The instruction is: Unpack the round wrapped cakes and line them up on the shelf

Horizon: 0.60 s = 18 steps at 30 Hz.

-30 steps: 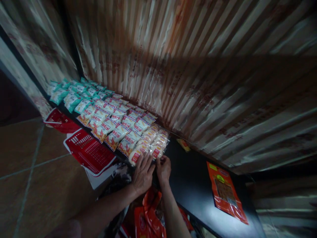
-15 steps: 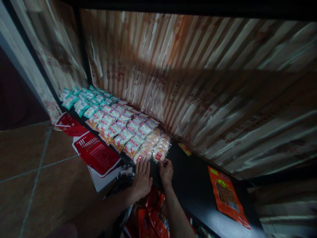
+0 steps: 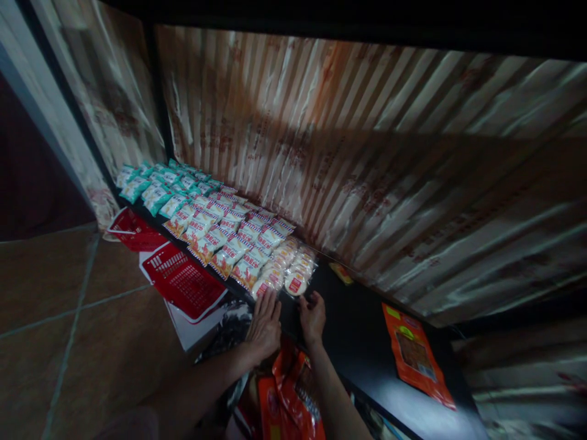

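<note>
Two rows of round white rice crackers in clear packs with red labels lie on a black shelf. My left hand (image 3: 265, 322) rests with fingers stretched out on the front pack of the left cracker row (image 3: 269, 279). My right hand (image 3: 312, 316) is just in front of the right cracker row (image 3: 296, 283), thumb and fingers apart, nothing visible between them. Left of the crackers stand rows of white and orange snack bags (image 3: 250, 267), their striped tops overlapping.
Teal snack bags (image 3: 157, 197) fill the shelf's far left. On the black shelf (image 3: 351, 324) lie a small yellow packet (image 3: 341, 273) and a flat orange bag (image 3: 417, 354). Red baskets (image 3: 183, 281) stand on the floor. Orange packages (image 3: 293, 391) sit below my arms. Pleated covering (image 3: 367, 153) backs the shelf.
My right hand has drawn slightly back from the front pack of the right row, and its fingers have parted. My left hand stays on the left row. The view has shifted a little.
</note>
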Each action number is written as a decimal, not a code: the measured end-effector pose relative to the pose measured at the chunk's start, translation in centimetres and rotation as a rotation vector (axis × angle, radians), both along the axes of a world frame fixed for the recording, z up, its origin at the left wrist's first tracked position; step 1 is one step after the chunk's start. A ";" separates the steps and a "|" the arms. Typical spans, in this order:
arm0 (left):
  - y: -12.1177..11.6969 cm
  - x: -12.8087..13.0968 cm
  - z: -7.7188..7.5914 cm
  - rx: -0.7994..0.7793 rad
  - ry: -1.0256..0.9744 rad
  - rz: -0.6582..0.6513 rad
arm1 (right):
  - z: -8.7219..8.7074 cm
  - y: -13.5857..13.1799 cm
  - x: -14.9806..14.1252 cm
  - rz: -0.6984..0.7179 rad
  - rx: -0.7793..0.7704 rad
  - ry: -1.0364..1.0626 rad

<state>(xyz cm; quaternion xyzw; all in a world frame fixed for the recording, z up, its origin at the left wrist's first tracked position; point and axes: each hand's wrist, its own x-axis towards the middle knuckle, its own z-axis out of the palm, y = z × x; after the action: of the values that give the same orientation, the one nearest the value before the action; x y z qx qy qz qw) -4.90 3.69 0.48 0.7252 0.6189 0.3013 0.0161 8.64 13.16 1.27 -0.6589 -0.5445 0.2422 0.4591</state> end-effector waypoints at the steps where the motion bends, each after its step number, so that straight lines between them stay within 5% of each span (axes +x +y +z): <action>1: -0.2 0.0 -0.1 0.016 0.005 -0.011 | 0.1 -0.5 0.2 -0.021 -0.001 -0.010; 6: -1.2 -0.4 0.2 0.069 0.021 -0.125 | 0.6 -5.2 0.3 0.021 -0.015 0.064; 10: -2.5 -0.9 0.7 0.004 -0.008 -0.362 | 0.4 -10.5 -0.6 0.078 -0.008 0.095; 13: -3.4 -0.9 0.3 -0.201 0.065 -0.512 | -1.1 -13.6 -1.0 0.150 0.009 0.007; 18: -4.7 -0.4 -2.3 -0.564 0.199 -0.475 | -5.1 -16.2 -0.8 0.309 -0.204 -0.114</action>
<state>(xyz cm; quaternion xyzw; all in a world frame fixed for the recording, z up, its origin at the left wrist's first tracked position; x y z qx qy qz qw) -5.27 -0.99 -1.85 0.8413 0.4906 0.0353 0.2242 7.84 -3.03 -3.88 -0.6233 -0.6368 0.3261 0.3156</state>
